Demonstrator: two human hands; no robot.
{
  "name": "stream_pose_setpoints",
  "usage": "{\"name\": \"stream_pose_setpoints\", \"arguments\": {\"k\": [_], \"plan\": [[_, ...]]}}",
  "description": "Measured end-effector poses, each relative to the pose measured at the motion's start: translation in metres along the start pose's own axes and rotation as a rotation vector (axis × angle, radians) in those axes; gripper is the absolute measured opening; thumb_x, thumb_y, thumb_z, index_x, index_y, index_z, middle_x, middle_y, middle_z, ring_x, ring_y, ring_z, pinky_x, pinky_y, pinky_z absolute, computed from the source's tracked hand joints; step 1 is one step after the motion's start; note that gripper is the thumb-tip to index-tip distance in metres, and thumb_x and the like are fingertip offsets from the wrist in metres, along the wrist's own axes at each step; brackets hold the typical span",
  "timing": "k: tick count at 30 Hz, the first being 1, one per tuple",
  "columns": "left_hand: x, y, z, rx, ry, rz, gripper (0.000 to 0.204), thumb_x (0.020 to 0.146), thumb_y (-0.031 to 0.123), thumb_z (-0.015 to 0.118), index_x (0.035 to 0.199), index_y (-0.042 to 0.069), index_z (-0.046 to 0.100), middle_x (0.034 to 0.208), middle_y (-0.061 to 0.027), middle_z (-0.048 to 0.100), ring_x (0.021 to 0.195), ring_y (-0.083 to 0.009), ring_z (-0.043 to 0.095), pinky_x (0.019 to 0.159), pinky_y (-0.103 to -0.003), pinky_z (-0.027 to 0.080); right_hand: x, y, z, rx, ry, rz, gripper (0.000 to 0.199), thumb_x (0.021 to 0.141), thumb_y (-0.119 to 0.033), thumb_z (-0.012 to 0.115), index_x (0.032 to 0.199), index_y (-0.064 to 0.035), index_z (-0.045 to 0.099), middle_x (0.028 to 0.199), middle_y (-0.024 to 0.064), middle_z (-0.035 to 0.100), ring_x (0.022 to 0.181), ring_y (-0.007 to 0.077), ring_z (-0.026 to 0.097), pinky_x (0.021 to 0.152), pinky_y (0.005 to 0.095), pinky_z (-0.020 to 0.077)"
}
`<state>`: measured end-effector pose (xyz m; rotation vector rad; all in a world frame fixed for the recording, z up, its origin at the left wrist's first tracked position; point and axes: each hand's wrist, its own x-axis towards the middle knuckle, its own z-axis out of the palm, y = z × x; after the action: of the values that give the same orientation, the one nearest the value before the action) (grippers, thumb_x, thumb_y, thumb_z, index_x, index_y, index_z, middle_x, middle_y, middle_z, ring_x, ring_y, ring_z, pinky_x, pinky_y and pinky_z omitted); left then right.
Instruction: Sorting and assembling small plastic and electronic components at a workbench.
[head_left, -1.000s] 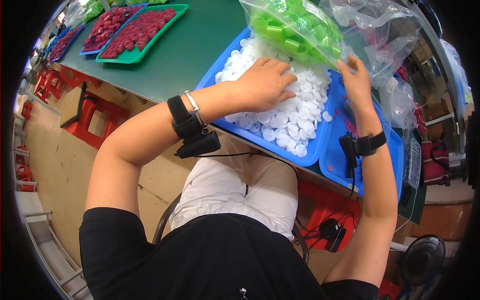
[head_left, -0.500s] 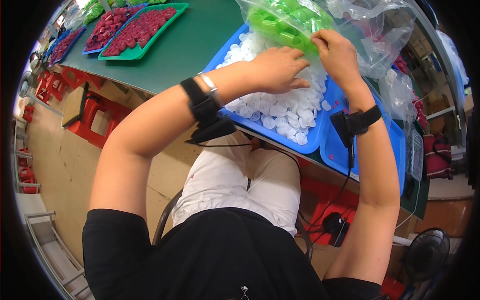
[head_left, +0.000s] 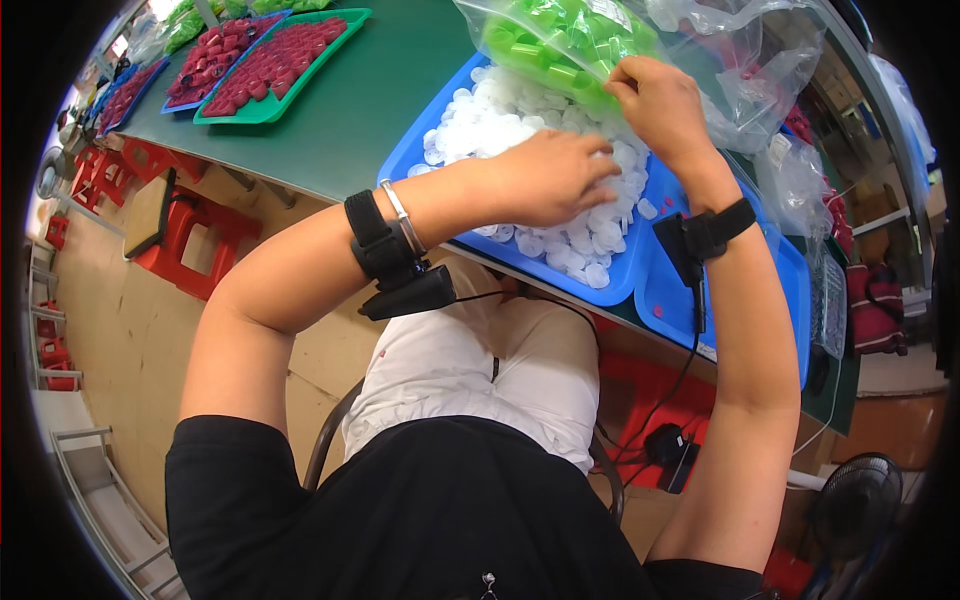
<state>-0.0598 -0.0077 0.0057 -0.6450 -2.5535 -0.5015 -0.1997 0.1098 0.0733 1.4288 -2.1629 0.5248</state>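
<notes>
A blue tray (head_left: 420, 150) on the green table holds a heap of white round caps (head_left: 500, 115). My left hand (head_left: 550, 180) lies palm down on the caps with its fingers curled into them; whether it holds one is hidden. My right hand (head_left: 660, 105) is raised at the far side of the tray, fingers pinched at the edge of a clear plastic bag of green caps (head_left: 560, 40). Both wrists wear black straps with small devices.
A second blue tray (head_left: 670, 300) lies to the right. More clear plastic bags (head_left: 760, 70) pile up at the back right. Green and blue trays of red pieces (head_left: 270, 65) stand at the far left. Red stools (head_left: 190, 225) stand under the table, and a fan (head_left: 850, 500) sits at the lower right.
My right hand has moved up and left from the right tray to the bag of green caps. My left hand has slid further right across the white caps.
</notes>
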Motion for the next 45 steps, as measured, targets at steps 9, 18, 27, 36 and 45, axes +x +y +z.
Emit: {"name": "stream_pose_setpoints", "arguments": {"k": [9,18,27,36,45], "plan": [[0.043,-0.038,-0.032,-0.904,0.199,-0.786,0.047,0.09,0.041,0.065,0.101,-0.004,0.063,0.089,-0.0092,0.066,0.074,-0.0145,0.063,0.067,-0.028,0.051,0.006,0.001,-0.011,0.291,-0.138,0.24,0.017,0.081,-0.018,0.073,0.083,-0.002,0.068,0.067,0.004,0.062,0.061,0.0104,0.052,0.058,0.0276,0.0429],[0.048,-0.041,-0.019,-1.022,0.302,-0.766,0.024,0.095,0.02,0.058,0.101,-0.002,0.065,0.083,-0.0057,0.066,0.069,-0.0095,0.06,0.061,-0.024,0.048,0.01,0.017,-0.012,0.445,-0.276,0.28,0.022,0.085,-0.022,0.07,0.084,-0.0001,0.067,0.071,-0.0021,0.06,0.066,0.0075,0.05,0.059,0.025,0.0408],[0.046,-0.039,-0.016,-0.955,0.314,-0.775,0.021,0.094,0.017,0.058,0.097,-0.002,0.066,0.078,-0.0053,0.065,0.067,-0.0088,0.059,0.058,-0.023,0.046,0.018,-0.003,-0.011,0.081,-0.225,0.046,0.017,0.083,-0.019,0.063,0.085,-0.0025,0.066,0.075,0.0123,0.067,0.067,0.0249,0.063,0.062,0.0375,0.0486],[0.041,-0.018,-0.004,-0.981,0.228,-0.822,0.017,0.088,0.016,0.061,0.082,0.001,0.065,0.07,-0.004,0.061,0.058,-0.0092,0.05,0.05,-0.024,0.039,0.026,0.007,0.004,-0.471,0.126,-0.185,0.006,0.081,-0.013,0.057,0.082,-0.0067,0.055,0.081,0.0115,0.064,0.07,0.0342,0.065,0.06,0.0431,0.0519],[0.02,-0.022,-0.018,-0.797,0.019,-0.846,0.022,0.088,0.02,0.061,0.086,-0.001,0.064,0.07,-0.0055,0.06,0.053,-0.009,0.045,0.047,-0.025,0.036,0.044,0.008,-0.031,-0.446,0.337,0.006,0.011,0.085,-0.014,0.059,0.08,-0.0048,0.061,0.075,0.018,0.064,0.068,0.0376,0.064,0.063,0.0459,0.0501]]}}
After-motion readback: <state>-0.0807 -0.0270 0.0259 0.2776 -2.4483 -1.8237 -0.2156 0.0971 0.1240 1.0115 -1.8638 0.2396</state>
